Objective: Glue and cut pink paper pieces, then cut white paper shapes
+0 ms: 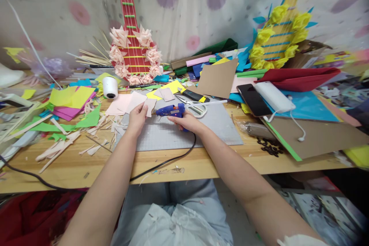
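Observation:
My left hand pinches a small pale pink paper piece by its left side. Wrapped round the handle of a blue glue gun is my right hand. The gun's nozzle points left, close to the paper; whether they touch I cannot tell. A white glue stick juts from the gun's back. Both hands are above a grey cutting mat. Behind the gun lie white-handled scissors, a black and yellow cutter and more pale pink paper.
A red paper guitar with pink flowers and a yellow one lean at the back. A white camera-like device stands left of centre. Paper scraps litter the left. A phone and white power bank lie right. The gun's black cord crosses the table edge.

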A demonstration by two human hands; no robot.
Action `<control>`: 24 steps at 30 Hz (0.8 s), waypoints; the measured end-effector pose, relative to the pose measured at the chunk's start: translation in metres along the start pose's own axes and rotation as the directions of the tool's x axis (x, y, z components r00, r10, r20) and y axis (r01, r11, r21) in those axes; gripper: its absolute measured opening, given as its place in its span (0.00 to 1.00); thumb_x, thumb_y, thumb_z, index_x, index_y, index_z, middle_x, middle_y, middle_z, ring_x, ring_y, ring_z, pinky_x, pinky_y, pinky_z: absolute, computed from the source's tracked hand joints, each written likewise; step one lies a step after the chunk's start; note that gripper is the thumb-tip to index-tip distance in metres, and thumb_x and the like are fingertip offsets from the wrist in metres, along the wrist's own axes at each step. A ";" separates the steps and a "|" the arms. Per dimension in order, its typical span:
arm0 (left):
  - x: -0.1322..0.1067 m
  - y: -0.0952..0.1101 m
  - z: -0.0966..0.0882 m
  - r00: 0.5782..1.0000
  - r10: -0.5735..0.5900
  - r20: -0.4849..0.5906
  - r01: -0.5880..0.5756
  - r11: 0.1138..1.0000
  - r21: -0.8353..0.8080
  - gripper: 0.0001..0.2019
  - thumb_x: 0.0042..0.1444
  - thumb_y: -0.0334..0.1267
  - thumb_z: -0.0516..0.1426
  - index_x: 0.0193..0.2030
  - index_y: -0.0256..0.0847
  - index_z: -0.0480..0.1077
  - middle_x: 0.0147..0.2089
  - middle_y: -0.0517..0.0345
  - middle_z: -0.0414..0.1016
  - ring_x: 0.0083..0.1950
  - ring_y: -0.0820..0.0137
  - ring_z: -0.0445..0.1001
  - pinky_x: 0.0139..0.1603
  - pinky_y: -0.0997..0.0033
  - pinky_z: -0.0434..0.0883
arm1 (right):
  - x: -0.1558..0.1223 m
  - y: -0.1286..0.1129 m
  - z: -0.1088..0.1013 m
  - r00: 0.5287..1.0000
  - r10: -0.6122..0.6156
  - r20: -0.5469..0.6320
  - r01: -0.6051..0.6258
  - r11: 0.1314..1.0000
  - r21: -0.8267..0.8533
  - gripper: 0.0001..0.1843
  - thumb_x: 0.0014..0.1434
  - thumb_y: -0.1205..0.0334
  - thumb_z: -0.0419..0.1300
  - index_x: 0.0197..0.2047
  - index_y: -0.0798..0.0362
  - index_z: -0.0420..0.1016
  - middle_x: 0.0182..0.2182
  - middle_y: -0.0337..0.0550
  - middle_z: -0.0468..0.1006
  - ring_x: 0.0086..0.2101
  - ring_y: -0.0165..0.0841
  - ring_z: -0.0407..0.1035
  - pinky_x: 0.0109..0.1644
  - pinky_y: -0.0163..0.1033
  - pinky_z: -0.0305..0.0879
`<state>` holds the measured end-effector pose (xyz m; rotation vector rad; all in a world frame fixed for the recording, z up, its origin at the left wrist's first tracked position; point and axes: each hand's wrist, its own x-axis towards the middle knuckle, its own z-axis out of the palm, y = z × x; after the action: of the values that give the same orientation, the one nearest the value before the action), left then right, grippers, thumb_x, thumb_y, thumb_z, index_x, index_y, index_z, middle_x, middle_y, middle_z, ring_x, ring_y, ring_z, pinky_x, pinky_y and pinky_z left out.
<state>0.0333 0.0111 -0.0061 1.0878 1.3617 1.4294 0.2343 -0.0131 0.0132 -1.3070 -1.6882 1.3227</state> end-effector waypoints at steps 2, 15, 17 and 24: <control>0.000 0.000 0.000 1.000 0.003 0.004 -0.003 1.000 0.005 0.24 0.43 0.45 0.59 0.47 0.33 0.73 0.31 0.56 0.75 0.24 0.76 0.62 0.22 0.79 0.57 | 0.001 0.000 0.000 1.000 0.002 -0.017 -0.002 1.000 0.000 0.20 0.47 0.44 0.61 0.26 0.54 0.68 0.18 0.35 0.68 0.15 0.23 0.60 0.17 0.30 0.58; 0.000 0.000 0.000 1.000 -0.022 0.002 0.022 1.000 0.003 0.23 0.43 0.42 0.60 0.47 0.34 0.73 0.33 0.55 0.75 0.25 0.75 0.64 0.23 0.78 0.58 | 0.001 -0.001 0.001 0.998 0.015 -0.056 -0.014 1.000 0.019 0.18 0.48 0.45 0.61 0.30 0.52 0.69 0.19 0.35 0.68 0.15 0.23 0.60 0.17 0.30 0.58; 0.000 0.000 0.000 0.999 -0.033 0.004 0.033 0.999 0.002 0.23 0.43 0.42 0.60 0.47 0.34 0.73 0.32 0.55 0.75 0.25 0.75 0.64 0.23 0.78 0.58 | 0.002 0.000 0.002 0.996 0.012 -0.084 -0.011 1.000 0.017 0.20 0.47 0.43 0.60 0.30 0.52 0.69 0.19 0.35 0.68 0.15 0.23 0.60 0.17 0.30 0.59; 0.001 -0.002 0.000 1.000 -0.020 0.012 0.020 0.999 0.025 0.23 0.45 0.42 0.58 0.48 0.34 0.73 0.32 0.55 0.76 0.24 0.76 0.64 0.22 0.78 0.58 | 0.003 0.001 0.002 0.999 0.008 -0.054 -0.008 1.000 0.003 0.20 0.47 0.43 0.61 0.30 0.53 0.69 0.20 0.36 0.69 0.15 0.23 0.60 0.17 0.31 0.59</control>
<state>0.0326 0.0123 -0.0085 1.0947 1.3818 1.3928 0.2321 -0.0110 0.0116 -1.3378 -1.6453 1.2827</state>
